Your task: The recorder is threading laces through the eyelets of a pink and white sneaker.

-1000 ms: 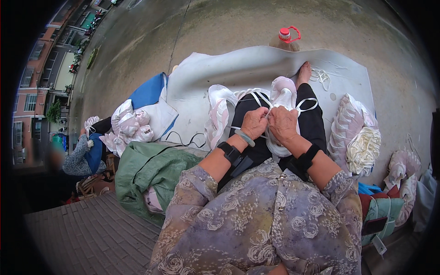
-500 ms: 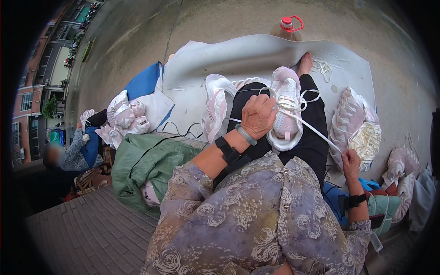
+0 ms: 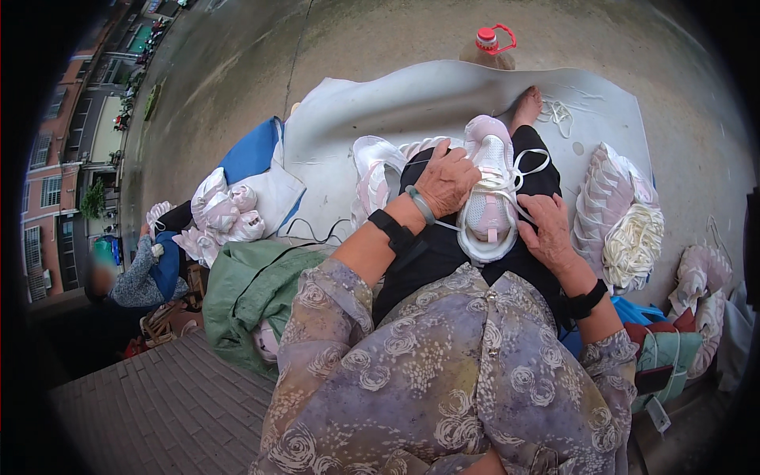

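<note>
A pale pink and white sneaker lies on my lap between my dark-trousered legs, toe pointing away. White shoelace crosses its upper and loops out to the right. My left hand grips the shoe's left side, fingers bent over the edge by the lacing. Against the right side, near the heel opening, my right hand is curled with thumb and forefinger close to the lace. What lies under its fingers is partly hidden. Another pink and white shoe upper rests left of my legs.
Bundled shoe uppers and a coil of cream laces lie at the right. A green sack and more uppers sit at the left. A red-capped bottle stands beyond the white sheet. Another person sits far left.
My right hand has come from the far right, where it held the stretched lace end, to the shoe's right side. The long straight lace no longer spans to the right.
</note>
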`<action>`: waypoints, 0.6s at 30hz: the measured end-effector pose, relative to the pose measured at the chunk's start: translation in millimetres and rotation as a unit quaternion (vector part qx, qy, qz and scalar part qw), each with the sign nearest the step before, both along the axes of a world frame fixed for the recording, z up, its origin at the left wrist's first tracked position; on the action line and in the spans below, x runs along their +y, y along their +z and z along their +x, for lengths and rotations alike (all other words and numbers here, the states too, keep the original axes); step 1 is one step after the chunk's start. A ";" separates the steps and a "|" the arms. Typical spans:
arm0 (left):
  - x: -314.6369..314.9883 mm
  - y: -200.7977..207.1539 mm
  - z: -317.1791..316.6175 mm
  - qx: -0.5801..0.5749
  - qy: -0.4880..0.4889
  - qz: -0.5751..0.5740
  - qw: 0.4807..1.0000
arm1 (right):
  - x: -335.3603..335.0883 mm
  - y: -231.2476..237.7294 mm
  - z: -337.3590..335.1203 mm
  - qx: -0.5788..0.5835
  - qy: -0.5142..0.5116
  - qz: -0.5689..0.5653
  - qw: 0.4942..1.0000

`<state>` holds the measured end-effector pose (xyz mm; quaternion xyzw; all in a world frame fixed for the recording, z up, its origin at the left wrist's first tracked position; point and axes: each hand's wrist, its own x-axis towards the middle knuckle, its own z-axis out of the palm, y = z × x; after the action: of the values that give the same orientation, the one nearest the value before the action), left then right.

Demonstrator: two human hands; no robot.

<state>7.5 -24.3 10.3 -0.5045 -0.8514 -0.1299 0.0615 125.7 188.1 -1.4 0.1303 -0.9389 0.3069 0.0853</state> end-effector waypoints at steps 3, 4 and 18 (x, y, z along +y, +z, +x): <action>-2.0 -5.0 2.9 0.006 0.024 0.049 0.999 | -3.7 -0.4 -8.4 -0.066 0.007 -0.031 0.997; -2.0 -3.1 3.3 0.004 0.024 0.047 0.999 | -3.1 1.3 -9.9 -0.103 0.005 -0.057 0.993; -9.5 -4.1 13.0 0.088 0.117 0.149 0.978 | -18.7 18.1 -19.3 -0.126 -0.014 -0.134 0.983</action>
<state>20.5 -33.7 6.2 -0.3958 -0.8668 -0.2024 0.2258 106.5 169.4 16.7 0.0649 -0.8941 0.4430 -0.0131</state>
